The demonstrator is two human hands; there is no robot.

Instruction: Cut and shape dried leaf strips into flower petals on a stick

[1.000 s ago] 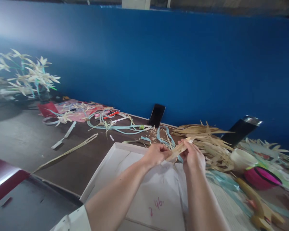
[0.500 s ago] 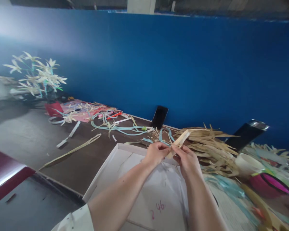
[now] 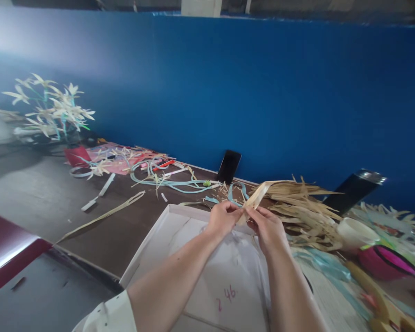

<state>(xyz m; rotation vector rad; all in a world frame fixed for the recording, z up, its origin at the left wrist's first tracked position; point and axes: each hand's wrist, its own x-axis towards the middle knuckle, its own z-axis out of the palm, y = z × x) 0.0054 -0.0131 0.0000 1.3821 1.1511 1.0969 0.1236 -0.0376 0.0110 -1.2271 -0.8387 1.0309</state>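
Observation:
A pale, folded strip of dried husk (image 3: 257, 196) stands up between my two hands over the far edge of a white shallow box lid (image 3: 152, 240). My left hand (image 3: 224, 216) pinches the strip's lower end from the left. From the other side, my right hand (image 3: 264, 223) is closed on the same piece, thumb toward me. The fingers cover its bottom part. Just right of my right hand lies a pile of dry tan husks (image 3: 304, 207). Pink handwriting marks the inside of the lid.
A black phone (image 3: 229, 167) leans on the blue wall (image 3: 280, 92). Light blue cords (image 3: 173, 184) and pens lie left of it. White flowers (image 3: 62, 106) stand far left. At right are a dark flask (image 3: 354, 191), a white cup (image 3: 356, 235) and a tape dispenser (image 3: 383, 309).
The husk strip's upper part has tilted slightly left and bends over to the right at its tip. Both hands stay nearly in place, still pinching it.

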